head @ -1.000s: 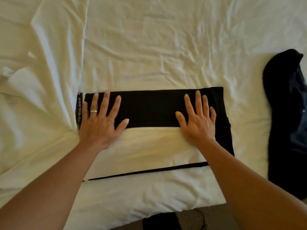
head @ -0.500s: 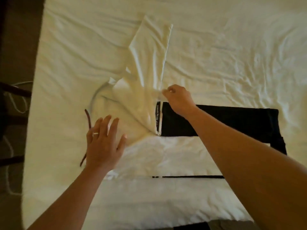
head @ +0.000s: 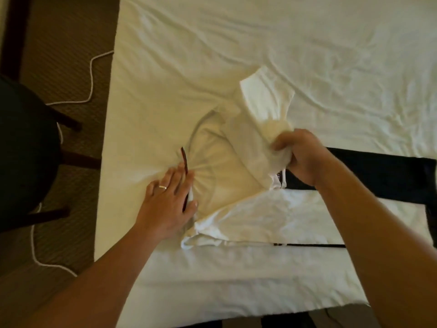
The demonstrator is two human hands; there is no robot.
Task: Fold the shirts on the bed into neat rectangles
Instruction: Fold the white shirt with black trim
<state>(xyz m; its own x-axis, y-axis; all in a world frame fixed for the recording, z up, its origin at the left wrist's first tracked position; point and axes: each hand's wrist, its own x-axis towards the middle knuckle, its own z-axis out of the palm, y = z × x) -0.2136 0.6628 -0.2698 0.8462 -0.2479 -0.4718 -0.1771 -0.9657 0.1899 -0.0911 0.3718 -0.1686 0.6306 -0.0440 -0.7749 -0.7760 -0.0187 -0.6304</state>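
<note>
A white shirt (head: 238, 178) with a black folded panel (head: 378, 176) lies across the bed, its collar end toward the left. My right hand (head: 300, 157) grips a bunch of white fabric near the shoulder, with the sleeve (head: 264, 100) sticking up beyond it. My left hand (head: 170, 200) rests flat, fingers spread, on the shirt's left edge beside a dark red trim strip (head: 185, 162). A thin black hem line (head: 309, 245) shows along the near side.
The white bed sheet (head: 236, 55) is wrinkled and fills most of the view. Left of the bed are brown carpet, a dark chair (head: 26, 157) and a white cable (head: 94, 74). The bed's near edge (head: 236, 313) runs along the bottom.
Both hands left the flat black panel. The view swung left. My right hand went from pinching the shoulder to gripping a bunch of fabric; my left hand slid onto the collar edge.
</note>
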